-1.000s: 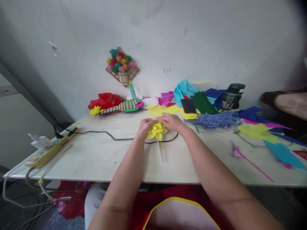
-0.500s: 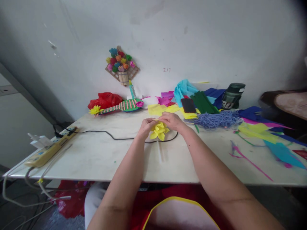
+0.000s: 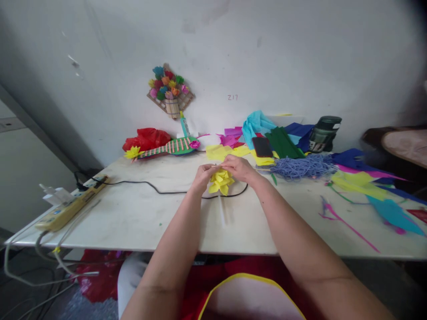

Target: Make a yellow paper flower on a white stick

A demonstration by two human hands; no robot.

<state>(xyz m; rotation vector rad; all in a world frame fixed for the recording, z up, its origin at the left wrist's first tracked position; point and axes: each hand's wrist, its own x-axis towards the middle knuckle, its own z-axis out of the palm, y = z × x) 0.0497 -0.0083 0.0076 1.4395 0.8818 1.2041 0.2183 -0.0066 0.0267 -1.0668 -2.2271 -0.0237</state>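
A yellow paper flower [image 3: 220,182] with folded petals is held between both hands above the middle of the white table [image 3: 140,218]. My left hand [image 3: 203,175] pinches it from the left side. My right hand [image 3: 239,168] is curled over its top right, fingers closed on the paper. A thin pale stick [image 3: 222,210] runs down from the flower toward me. A black cable [image 3: 156,190] lies on the table just behind and under the flower.
Crepe paper sheets [image 3: 263,133], a phone [image 3: 262,146], a dark green bottle [image 3: 324,133] and blue yarn [image 3: 300,167] crowd the back right. A red bag [image 3: 147,138] and striped craft [image 3: 173,146] sit back left. A power strip [image 3: 66,209] lies at the left edge.
Both hands have shifted slightly, and the yellow flower has turned a little between the fingers. Nothing else on the table moved.
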